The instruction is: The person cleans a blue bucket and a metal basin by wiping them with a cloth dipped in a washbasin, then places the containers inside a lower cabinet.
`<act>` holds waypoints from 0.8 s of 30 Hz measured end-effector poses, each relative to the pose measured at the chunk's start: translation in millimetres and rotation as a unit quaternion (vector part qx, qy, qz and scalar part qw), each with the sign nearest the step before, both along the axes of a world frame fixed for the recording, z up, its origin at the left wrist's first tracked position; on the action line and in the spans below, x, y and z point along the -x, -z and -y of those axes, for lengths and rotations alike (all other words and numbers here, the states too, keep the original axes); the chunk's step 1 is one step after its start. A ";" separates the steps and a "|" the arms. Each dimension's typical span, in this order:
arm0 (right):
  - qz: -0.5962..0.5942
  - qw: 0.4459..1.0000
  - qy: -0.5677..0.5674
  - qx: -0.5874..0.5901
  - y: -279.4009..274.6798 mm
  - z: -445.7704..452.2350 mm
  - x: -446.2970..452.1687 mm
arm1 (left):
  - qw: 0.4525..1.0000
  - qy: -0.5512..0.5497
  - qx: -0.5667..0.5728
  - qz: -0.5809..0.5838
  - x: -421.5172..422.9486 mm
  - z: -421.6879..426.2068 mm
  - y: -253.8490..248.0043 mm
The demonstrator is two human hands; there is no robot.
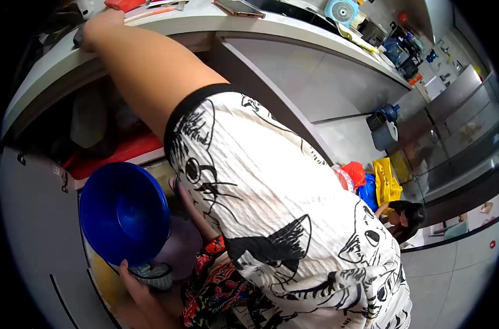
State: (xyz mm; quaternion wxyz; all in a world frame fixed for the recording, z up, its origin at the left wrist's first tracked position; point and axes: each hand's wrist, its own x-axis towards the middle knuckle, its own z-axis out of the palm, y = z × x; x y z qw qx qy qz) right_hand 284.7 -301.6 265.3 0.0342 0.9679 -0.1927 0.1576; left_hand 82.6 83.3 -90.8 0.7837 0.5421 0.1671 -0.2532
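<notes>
A deep blue basin [123, 214] stands tilted before the open cabinet, its inside facing me. My left hand [133, 279] is closed on its lower rim, with one digit over the edge. My right arm, in a white sleeve with cat drawings [249, 181], stretches to the countertop. There my right hand [104, 24] lies against a red item [126, 4]; its fingers cannot be made out. Beside the basin are a pale purple tub [179, 247] and a grey striped cloth [155, 277]. A dark band-like thing [78, 37] shows by my right wrist.
The white countertop [194, 24] carries a phone [239, 8] and a small light-blue fan [341, 11]. A red shelf edge [115, 153] shows inside the cabinet. At right are a yellow bag [387, 181], a person [407, 219] and blue water bottles [389, 112].
</notes>
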 end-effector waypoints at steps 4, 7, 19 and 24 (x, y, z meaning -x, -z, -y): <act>0.093 0.996 0.008 0.001 11.6 10.6 -22.7 | 0.997 0.068 0.026 0.018 -12.9 16.5 9.2; 0.182 0.982 0.047 0.005 22.4 12.3 -15.1 | 0.990 0.131 0.033 -0.051 -28.7 -1.5 42.7; 0.394 0.838 -0.131 -0.354 294.4 -69.1 267.6 | 0.983 0.152 -0.020 -0.103 -35.5 42.4 46.6; 0.250 0.848 -0.157 -0.440 276.4 -70.3 360.4 | 0.992 0.121 -0.019 -0.036 -31.1 34.9 41.1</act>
